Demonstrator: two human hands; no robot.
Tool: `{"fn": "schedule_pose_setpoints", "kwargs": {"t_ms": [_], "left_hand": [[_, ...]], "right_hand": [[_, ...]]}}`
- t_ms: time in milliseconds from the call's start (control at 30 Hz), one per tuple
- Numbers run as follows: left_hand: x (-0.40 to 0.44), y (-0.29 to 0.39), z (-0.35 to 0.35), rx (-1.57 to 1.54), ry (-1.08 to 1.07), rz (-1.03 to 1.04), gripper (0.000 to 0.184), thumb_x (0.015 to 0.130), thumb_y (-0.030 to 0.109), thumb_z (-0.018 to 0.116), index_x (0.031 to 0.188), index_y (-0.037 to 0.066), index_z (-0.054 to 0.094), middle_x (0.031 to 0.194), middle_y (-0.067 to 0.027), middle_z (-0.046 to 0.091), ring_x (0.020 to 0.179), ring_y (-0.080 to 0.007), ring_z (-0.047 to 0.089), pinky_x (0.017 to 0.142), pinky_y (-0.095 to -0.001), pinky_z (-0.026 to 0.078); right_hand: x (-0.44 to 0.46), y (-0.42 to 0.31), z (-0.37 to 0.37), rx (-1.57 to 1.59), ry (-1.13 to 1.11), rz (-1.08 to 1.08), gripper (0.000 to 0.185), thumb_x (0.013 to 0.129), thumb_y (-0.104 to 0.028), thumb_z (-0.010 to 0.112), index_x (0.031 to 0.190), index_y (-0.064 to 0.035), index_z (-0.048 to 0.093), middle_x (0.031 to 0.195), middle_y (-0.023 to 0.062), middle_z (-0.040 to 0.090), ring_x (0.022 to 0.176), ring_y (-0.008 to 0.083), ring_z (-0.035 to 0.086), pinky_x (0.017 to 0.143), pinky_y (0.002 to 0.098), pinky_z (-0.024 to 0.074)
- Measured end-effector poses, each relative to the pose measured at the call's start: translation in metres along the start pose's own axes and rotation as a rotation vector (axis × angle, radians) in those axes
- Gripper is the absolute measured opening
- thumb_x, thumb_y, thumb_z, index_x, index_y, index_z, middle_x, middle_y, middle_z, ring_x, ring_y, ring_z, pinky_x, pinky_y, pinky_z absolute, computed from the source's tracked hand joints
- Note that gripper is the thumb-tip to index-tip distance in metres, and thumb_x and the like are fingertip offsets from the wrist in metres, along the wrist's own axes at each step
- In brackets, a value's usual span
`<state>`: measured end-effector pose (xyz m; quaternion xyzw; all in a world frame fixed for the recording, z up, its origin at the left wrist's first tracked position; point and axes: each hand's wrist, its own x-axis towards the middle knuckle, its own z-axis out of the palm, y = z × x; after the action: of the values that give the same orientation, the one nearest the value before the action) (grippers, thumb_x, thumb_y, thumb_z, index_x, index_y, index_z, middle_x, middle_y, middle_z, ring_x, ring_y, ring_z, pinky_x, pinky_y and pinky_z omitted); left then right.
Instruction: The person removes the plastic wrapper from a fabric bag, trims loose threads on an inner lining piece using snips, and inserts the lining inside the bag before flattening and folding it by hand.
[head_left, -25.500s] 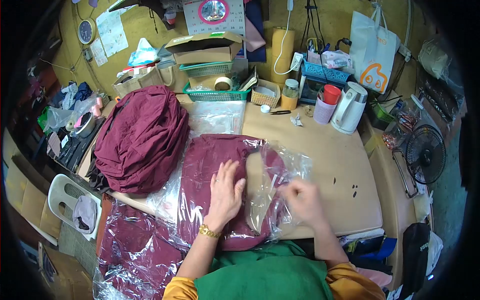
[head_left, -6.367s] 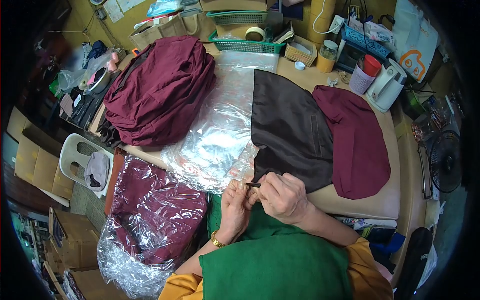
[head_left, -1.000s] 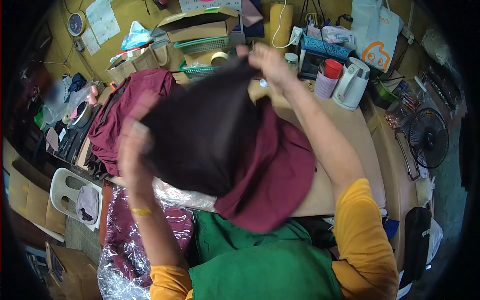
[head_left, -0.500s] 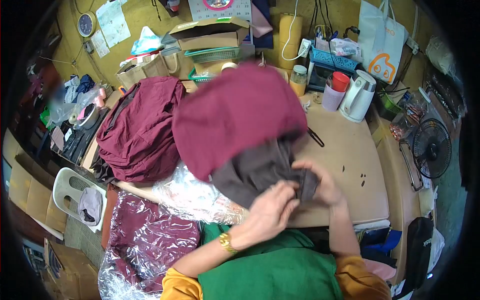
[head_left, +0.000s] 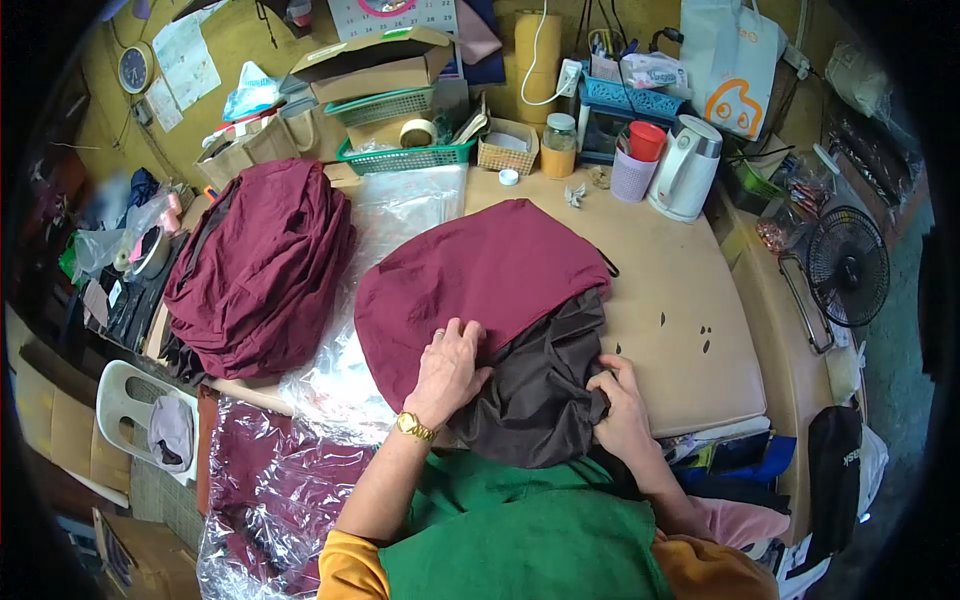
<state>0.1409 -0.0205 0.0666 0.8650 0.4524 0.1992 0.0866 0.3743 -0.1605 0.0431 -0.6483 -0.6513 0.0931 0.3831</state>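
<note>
A maroon cloth piece (head_left: 470,265) with a dark lining (head_left: 535,390) lies spread on the padded table in front of me. My left hand (head_left: 450,365), with a gold watch on the wrist, rests on it where maroon meets dark, fingers spread. At the lining's right edge, my right hand (head_left: 618,400) has its fingers curled round the bunched dark fabric. Clear plastic sheets (head_left: 325,370) lie under and left of the cloth. A big heap of maroon cloth (head_left: 262,270) stands on the table's left part.
Plastic-wrapped maroon cloth (head_left: 275,480) hangs at the lower left by a white chair (head_left: 125,405). Green baskets (head_left: 405,158), a lidded jar (head_left: 559,145), a lilac cup (head_left: 632,175) and a white kettle (head_left: 686,170) line the back. A black fan (head_left: 848,265) stands at right.
The maroon cloth has come down flat onto the table. My left hand has moved left onto the maroon part, its fingers now spread; my right hand has moved slightly down and still grips the lining.
</note>
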Motion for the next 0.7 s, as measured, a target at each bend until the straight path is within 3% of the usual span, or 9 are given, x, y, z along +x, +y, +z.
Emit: {"fn": "schedule_pose_setpoints", "kwargs": {"t_ms": [67,167,267,300,400,433,500,600,700], "left_hand": [[0.003,-0.007,0.008,0.017,-0.048,0.027,0.033,0.077,0.015,0.076,0.103,0.006,0.057,0.100,-0.0160,0.057,0.095,-0.0355,0.061,0.076,-0.0464,0.053],[0.012,-0.013,0.013,0.018,-0.011,0.025,0.019,0.082,0.013,0.070,0.095,0.005,0.059,0.093,-0.0165,0.061,0.083,-0.0361,0.065,0.069,-0.0464,0.054],[0.024,-0.001,-0.004,-0.219,0.055,-0.028,0.012,0.089,0.012,0.063,0.098,0.004,0.059,0.095,-0.0166,0.064,0.087,-0.0393,0.063,0.075,-0.0457,0.052],[0.023,0.005,-0.013,-0.219,0.057,-0.021,0.012,0.089,0.012,0.063,0.098,0.004,0.059,0.095,-0.0166,0.064,0.087,-0.0393,0.063,0.075,-0.0457,0.052],[0.013,0.005,-0.033,-1.576,-0.177,-0.138,0.020,0.087,0.013,0.066,0.099,-0.001,0.058,0.098,-0.0120,0.066,0.093,-0.0291,0.066,0.080,-0.0399,0.052],[0.001,0.002,-0.036,-1.704,-0.191,-0.158,0.021,0.087,0.013,0.065,0.100,-0.001,0.058,0.098,-0.0120,0.066,0.094,-0.0291,0.066,0.081,-0.0399,0.052],[-0.018,-0.006,-0.040,-1.844,-0.179,-0.175,0.022,0.088,0.013,0.065,0.102,-0.002,0.058,0.099,-0.0120,0.066,0.094,-0.0290,0.066,0.081,-0.0398,0.052],[-0.033,-0.011,-0.035,-1.903,-0.069,-0.230,0.024,0.088,0.013,0.065,0.105,-0.002,0.058,0.101,-0.0120,0.067,0.095,-0.0288,0.066,0.082,-0.0398,0.051],[-0.035,-0.009,-0.028,-1.893,0.039,-0.271,0.026,0.088,0.013,0.064,0.108,-0.002,0.058,0.102,-0.0120,0.067,0.095,-0.0287,0.066,0.082,-0.0397,0.051]], "right_hand": [[-0.001,-0.003,-0.003,-0.040,0.053,0.017,0.029,0.073,-0.002,0.073,0.097,-0.0065,0.058,0.129,0.0232,0.049,0.110,0.0455,0.055,0.092,0.0479,0.0472],[0.001,0.008,-0.006,-0.192,-0.099,0.227,0.034,0.079,-0.002,0.071,0.108,-0.0062,0.054,0.121,0.0166,0.055,0.105,0.0341,0.061,0.091,0.0405,0.0483],[0.020,0.009,0.003,1.368,0.003,0.264,0.022,0.095,-0.011,0.059,0.114,-0.0074,0.048,0.107,0.0016,0.060,0.099,0.0125,0.059,0.089,0.0304,0.0504],[0.026,0.008,0.008,1.272,-0.040,0.080,0.026,0.096,-0.014,0.058,0.119,-0.0065,0.047,0.111,0.0029,0.060,0.101,0.0134,0.059,0.090,0.0301,0.0497],[0.045,-0.026,0.005,0.864,-0.244,-0.361,0.068,0.090,-0.015,0.069,0.144,-0.0053,0.030,0.138,0.0145,0.046,0.126,0.0247,0.048,0.108,0.0373,0.0365],[0.056,-0.038,-0.005,0.623,-0.280,-0.611,0.088,0.085,-0.015,0.074,0.154,-0.0052,0.020,0.150,0.0201,0.037,0.138,0.0319,0.041,0.116,0.0416,0.0297],[0.069,-0.067,0.001,0.452,-0.280,-0.624,0.099,0.075,-0.006,0.075,0.154,-0.0055,0.016,0.151,0.0235,0.034,0.137,0.0431,0.038,0.115,0.0518,0.0301],[0.072,-0.072,0.015,0.540,-0.202,-0.654,0.099,0.072,-0.003,0.073,0.153,-0.0071,0.017,0.147,0.0234,0.039,0.134,0.0447,0.041,0.114,0.0542,0.0305],[0.070,-0.068,0.015,0.354,-0.158,-0.732,0.094,0.065,0.000,0.072,0.149,-0.0111,0.031,0.129,0.0218,0.051,0.121,0.0427,0.050,0.105,0.0509,0.0396]]}}
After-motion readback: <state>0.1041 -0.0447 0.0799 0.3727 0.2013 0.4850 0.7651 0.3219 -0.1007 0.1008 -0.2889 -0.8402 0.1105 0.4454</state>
